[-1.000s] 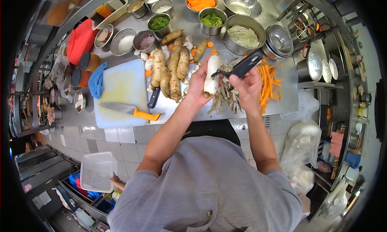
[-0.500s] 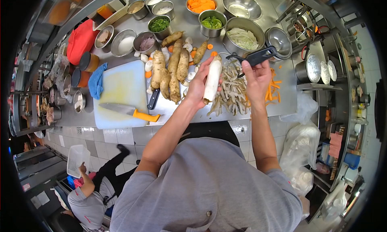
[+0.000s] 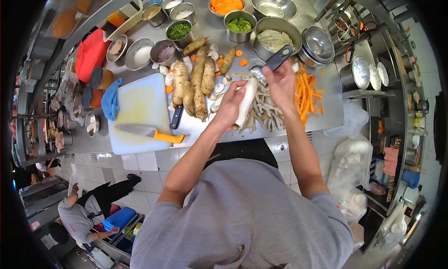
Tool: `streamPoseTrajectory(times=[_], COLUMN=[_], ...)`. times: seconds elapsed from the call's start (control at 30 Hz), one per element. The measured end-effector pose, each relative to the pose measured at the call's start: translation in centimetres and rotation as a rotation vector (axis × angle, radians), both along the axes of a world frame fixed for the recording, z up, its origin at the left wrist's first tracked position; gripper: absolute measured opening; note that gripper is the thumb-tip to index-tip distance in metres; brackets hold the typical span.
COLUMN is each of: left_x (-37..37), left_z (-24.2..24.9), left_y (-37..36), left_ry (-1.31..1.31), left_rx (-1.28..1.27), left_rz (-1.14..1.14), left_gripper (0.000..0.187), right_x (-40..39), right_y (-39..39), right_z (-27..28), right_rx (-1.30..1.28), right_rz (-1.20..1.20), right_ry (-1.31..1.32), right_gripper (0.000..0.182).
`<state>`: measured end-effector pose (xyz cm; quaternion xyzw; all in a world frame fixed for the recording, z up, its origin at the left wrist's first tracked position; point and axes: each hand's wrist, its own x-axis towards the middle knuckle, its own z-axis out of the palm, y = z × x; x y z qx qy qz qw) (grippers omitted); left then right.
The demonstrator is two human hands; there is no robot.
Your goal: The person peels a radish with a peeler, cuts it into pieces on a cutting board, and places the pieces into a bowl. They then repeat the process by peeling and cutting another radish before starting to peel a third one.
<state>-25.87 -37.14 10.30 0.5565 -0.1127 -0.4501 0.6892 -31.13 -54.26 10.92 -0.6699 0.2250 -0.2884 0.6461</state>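
Observation:
My left hand [image 3: 228, 108] is closed round a peeled white root [image 3: 247, 101], its brown end toward me. A peeler [image 3: 279, 59] with a black handle is in my closed right hand [image 3: 282, 84]. Its metal head lies right at the far end of the root. Under and beside my right hand spreads a heap of brownish peelings [image 3: 267, 105]. To the left of my left hand lie several unpeeled brown roots [image 3: 199, 77], with pale mushroom-like pieces and carrot slices around them.
At left, a yellow-handled knife [image 3: 169, 137] rests on a white cutting board [image 3: 140, 96]; a black-handled knife [image 3: 176, 117] lies beside it. Orange carrot strips [image 3: 307, 96] are on the right. Metal bowls stand behind, including one of shredded cabbage [image 3: 275, 39]. Another person [image 3: 81, 215] is at lower left.
My right hand has brought the peeler left and down to the far end of the root. The root has tilted slightly. The other person at lower left has shifted.

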Motion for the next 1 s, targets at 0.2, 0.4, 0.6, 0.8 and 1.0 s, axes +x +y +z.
streamPoseTrajectory(times=[0.2,0.4,0.6,0.8,1.0], left_x=[1.0,1.3,1.1,1.7,2.8], left_z=[-0.4,-1.3,-1.7,-1.8,-2.2], left_y=[0.8,0.7,0.6,1.0,1.0], left_ry=[0.363,0.459,0.539,0.603,0.548], left_rx=[-0.167,-0.236,-0.253,-0.23,-0.324], left_rz=[0.14,0.161,0.111,0.21,0.316], left_gripper=[0.038,0.039,0.04,0.043,0.04], right_x=[-0.9,-2.4,0.3,-2.2,-3.6], right_y=[-2.5,3.3,-1.8,-0.4,3.6], right_z=[-0.4,0.7,-2.3,-0.4,0.3], right_rx=[0.059,0.268,-0.1,0.087,0.313], right_rz=[-0.15,0.06,-0.325,-0.13,0.014], right_ry=[-0.091,-0.214,-0.059,-0.177,-0.198], right_gripper=[0.019,0.026,0.027,0.026,0.028])
